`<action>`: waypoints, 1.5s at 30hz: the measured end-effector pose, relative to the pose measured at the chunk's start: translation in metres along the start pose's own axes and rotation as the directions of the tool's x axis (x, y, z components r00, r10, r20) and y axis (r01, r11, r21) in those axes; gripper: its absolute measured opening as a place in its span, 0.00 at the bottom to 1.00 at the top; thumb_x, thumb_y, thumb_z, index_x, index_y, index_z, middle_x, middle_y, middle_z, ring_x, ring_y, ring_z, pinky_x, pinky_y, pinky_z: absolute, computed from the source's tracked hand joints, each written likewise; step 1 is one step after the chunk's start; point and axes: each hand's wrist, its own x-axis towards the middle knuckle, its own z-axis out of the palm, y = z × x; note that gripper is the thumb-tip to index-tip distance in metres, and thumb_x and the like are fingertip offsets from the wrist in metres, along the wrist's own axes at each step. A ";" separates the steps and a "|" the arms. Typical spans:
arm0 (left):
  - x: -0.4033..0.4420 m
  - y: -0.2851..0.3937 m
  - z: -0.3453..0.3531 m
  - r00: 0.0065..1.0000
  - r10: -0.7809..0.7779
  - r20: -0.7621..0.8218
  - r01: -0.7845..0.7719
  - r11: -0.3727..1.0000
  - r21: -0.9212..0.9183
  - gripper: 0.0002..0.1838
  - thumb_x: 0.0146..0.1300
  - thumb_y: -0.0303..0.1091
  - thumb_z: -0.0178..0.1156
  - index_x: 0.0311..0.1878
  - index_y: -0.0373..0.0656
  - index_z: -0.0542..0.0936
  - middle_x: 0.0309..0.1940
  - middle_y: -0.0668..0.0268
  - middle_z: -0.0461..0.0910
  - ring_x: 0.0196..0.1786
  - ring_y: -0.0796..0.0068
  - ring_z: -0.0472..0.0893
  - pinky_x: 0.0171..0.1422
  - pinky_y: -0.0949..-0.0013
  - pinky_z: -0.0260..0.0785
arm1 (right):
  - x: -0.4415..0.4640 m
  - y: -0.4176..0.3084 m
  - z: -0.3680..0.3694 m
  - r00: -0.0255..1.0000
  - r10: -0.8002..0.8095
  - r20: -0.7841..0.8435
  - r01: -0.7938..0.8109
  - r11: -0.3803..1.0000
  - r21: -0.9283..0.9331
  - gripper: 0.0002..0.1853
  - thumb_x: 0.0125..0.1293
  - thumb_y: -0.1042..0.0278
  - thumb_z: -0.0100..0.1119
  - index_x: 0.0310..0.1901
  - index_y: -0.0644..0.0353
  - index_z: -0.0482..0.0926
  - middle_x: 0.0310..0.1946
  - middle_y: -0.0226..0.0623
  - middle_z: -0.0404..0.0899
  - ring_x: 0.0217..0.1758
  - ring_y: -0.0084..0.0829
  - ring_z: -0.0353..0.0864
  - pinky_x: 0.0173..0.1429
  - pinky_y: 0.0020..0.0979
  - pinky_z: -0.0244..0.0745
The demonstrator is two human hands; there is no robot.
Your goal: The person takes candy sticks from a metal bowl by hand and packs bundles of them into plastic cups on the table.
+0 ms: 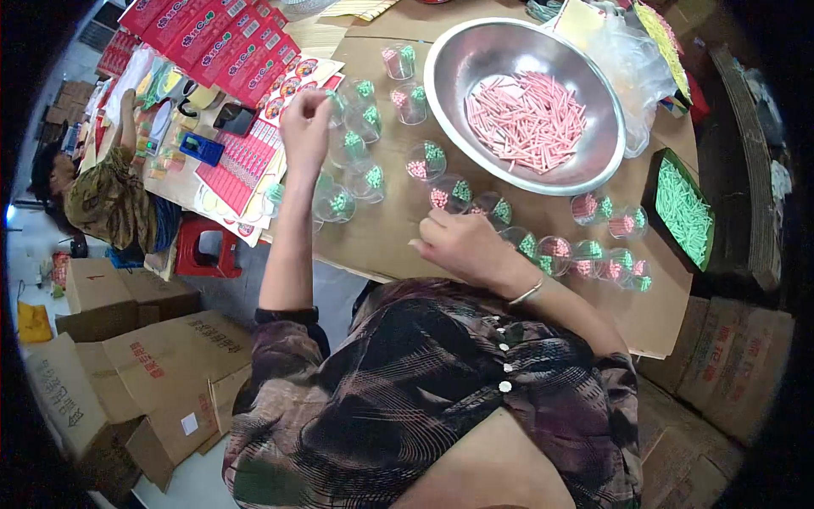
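Note:
My left hand (pixel 305 127) is raised over the left group of clear cups, its fingers curled together; whatever they may hold is hidden. Close by, a clear cup with green sticks (pixel 362 91) stands among several similar ones. My right hand (pixel 468 248), with a bracelet (pixel 527 292) at the wrist, is bent with closed fingertips just below a cup of pink and green sticks (pixel 449 194). I cannot make out anything in those fingers. More cups with both colours, such as this cup (pixel 555 254), run off to the right of that hand.
A large metal bowl (pixel 441 93) holds many pink sticks (pixel 530 119). To its right lies a dark tray (pixel 655 182) of green sticks (pixel 681 208). Red printed sheets (pixel 203 42) cover the table's far left. Another person (pixel 106 195) sits at left near a red stool (pixel 208 246); cardboard boxes (pixel 161 382) stand below.

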 end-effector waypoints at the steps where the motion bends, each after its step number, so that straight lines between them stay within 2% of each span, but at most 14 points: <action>1: -0.012 -0.007 -0.017 0.997 0.012 -0.082 -0.004 0.995 0.099 0.06 0.59 0.30 0.60 0.37 0.38 0.80 0.28 0.67 0.79 0.31 0.76 0.74 0.39 0.75 0.68 | 0.003 -0.007 0.010 0.999 -0.037 0.027 0.038 0.999 -0.026 0.09 0.62 0.66 0.59 0.29 0.57 0.69 0.27 0.33 0.70 0.20 0.29 0.70 0.24 0.28 0.70; 6: -0.104 -0.029 -0.061 0.903 0.121 -0.412 0.013 0.952 0.306 0.09 0.64 0.30 0.59 0.45 0.39 0.75 0.37 0.65 0.74 0.39 0.75 0.71 0.47 0.73 0.64 | 0.008 -0.013 0.062 0.976 -0.200 0.087 0.208 0.974 -0.085 0.08 0.63 0.66 0.56 0.29 0.56 0.68 0.26 0.34 0.68 0.21 0.27 0.72 0.22 0.28 0.69; 7: -0.126 -0.029 -0.059 0.892 0.094 -0.442 0.016 0.971 0.240 0.12 0.62 0.30 0.61 0.47 0.40 0.73 0.39 0.65 0.71 0.40 0.73 0.70 0.49 0.72 0.63 | 0.004 -0.011 0.075 0.975 -0.205 0.087 0.212 0.974 -0.076 0.08 0.63 0.66 0.56 0.29 0.56 0.68 0.26 0.34 0.68 0.21 0.27 0.72 0.22 0.28 0.69; 9: -0.159 -0.040 -0.057 0.893 0.149 -0.424 0.004 0.941 0.339 0.15 0.59 0.31 0.63 0.48 0.40 0.71 0.39 0.64 0.71 0.41 0.72 0.70 0.50 0.71 0.63 | -0.008 -0.006 0.094 0.968 -0.203 0.145 0.222 0.967 -0.128 0.08 0.60 0.67 0.56 0.27 0.56 0.68 0.25 0.34 0.68 0.18 0.28 0.72 0.21 0.27 0.69; 14: -0.201 -0.056 -0.034 0.962 -0.098 -0.255 0.161 0.957 0.241 0.27 0.55 0.29 0.65 0.57 0.36 0.68 0.48 0.58 0.70 0.47 0.66 0.71 0.56 0.67 0.64 | 0.001 -0.010 0.083 0.964 -0.254 0.078 0.258 0.965 -0.041 0.09 0.58 0.66 0.56 0.25 0.55 0.68 0.23 0.34 0.68 0.16 0.30 0.71 0.21 0.28 0.69; 20: -0.194 -0.049 -0.001 0.967 -0.040 -0.251 0.099 0.970 0.224 0.39 0.53 0.30 0.68 0.67 0.32 0.61 0.57 0.48 0.68 0.58 0.55 0.70 0.64 0.61 0.63 | -0.007 -0.002 0.103 0.964 -0.242 0.108 0.254 0.960 -0.118 0.09 0.58 0.65 0.56 0.24 0.54 0.68 0.23 0.33 0.69 0.15 0.31 0.71 0.21 0.29 0.70; 24: -0.184 -0.043 -0.003 0.953 0.218 -0.208 -0.051 0.798 0.601 0.41 0.52 0.39 0.68 0.66 0.32 0.62 0.56 0.48 0.69 0.60 0.52 0.67 0.64 0.54 0.59 | -0.009 -0.003 0.096 0.956 -0.291 0.043 0.294 0.948 -0.118 0.09 0.58 0.65 0.56 0.25 0.55 0.69 0.23 0.34 0.69 0.16 0.32 0.72 0.22 0.31 0.70; 25: -0.176 -0.038 -0.003 0.955 0.223 -0.194 -0.065 0.799 0.598 0.41 0.52 0.39 0.68 0.66 0.32 0.62 0.56 0.48 0.69 0.60 0.52 0.67 0.64 0.54 0.59 | -0.009 -0.003 0.097 0.960 -0.277 0.036 0.280 0.952 -0.123 0.09 0.58 0.65 0.56 0.25 0.55 0.69 0.23 0.34 0.69 0.16 0.32 0.72 0.22 0.31 0.70; 29: -0.139 -0.016 0.000 0.966 0.180 0.183 -0.252 0.523 0.815 0.41 0.51 0.49 0.67 0.63 0.34 0.66 0.53 0.50 0.71 0.58 0.52 0.67 0.61 0.48 0.57 | -0.011 -0.002 0.100 0.951 -0.310 0.008 0.310 0.950 -0.039 0.09 0.58 0.65 0.56 0.24 0.55 0.69 0.23 0.34 0.69 0.16 0.32 0.72 0.22 0.31 0.70; 32: -0.123 -0.020 0.012 0.970 0.107 0.220 -0.243 0.507 0.827 0.40 0.50 0.52 0.66 0.61 0.35 0.69 0.51 0.51 0.72 0.56 0.53 0.68 0.60 0.48 0.56 | -0.011 0.000 0.101 0.955 -0.297 0.004 0.296 0.953 -0.056 0.09 0.58 0.65 0.57 0.24 0.55 0.69 0.22 0.34 0.69 0.17 0.32 0.72 0.22 0.31 0.70; 37: -0.120 -0.006 0.022 0.973 0.056 0.225 -0.217 0.561 0.799 0.36 0.45 0.52 0.68 0.53 0.37 0.73 0.45 0.54 0.73 0.49 0.56 0.69 0.56 0.50 0.57 | -0.015 -0.004 0.083 0.978 -0.207 0.020 0.207 0.978 -0.012 0.10 0.58 0.65 0.58 0.24 0.56 0.70 0.20 0.33 0.71 0.18 0.30 0.73 0.22 0.30 0.70; 40: -0.137 0.012 0.012 0.967 0.233 0.106 -0.237 0.663 0.710 0.36 0.41 0.49 0.72 0.51 0.38 0.73 0.42 0.56 0.72 0.47 0.57 0.69 0.56 0.54 0.59 | -0.015 -0.002 0.051 0.989 -0.139 0.040 0.137 0.990 0.044 0.10 0.58 0.65 0.59 0.25 0.57 0.71 0.18 0.32 0.72 0.18 0.29 0.72 0.23 0.30 0.70; 44: -0.181 0.020 0.014 0.973 0.143 0.181 -0.219 0.820 0.528 0.36 0.40 0.45 0.75 0.50 0.37 0.72 0.42 0.56 0.72 0.46 0.56 0.69 0.56 0.59 0.62 | -0.018 0.008 0.005 0.961 0.257 -0.098 -0.195 0.889 0.414 0.11 0.64 0.65 0.60 0.26 0.58 0.74 0.17 0.30 0.75 0.17 0.22 0.71 0.21 0.24 0.68; 45: -0.187 0.017 0.016 0.974 0.133 0.185 -0.212 0.826 0.523 0.36 0.40 0.45 0.75 0.50 0.37 0.72 0.42 0.56 0.72 0.46 0.56 0.69 0.56 0.59 0.62 | -0.020 0.008 -0.002 0.960 0.264 -0.088 -0.207 0.887 0.413 0.11 0.64 0.65 0.60 0.26 0.58 0.74 0.17 0.30 0.75 0.17 0.22 0.71 0.21 0.24 0.68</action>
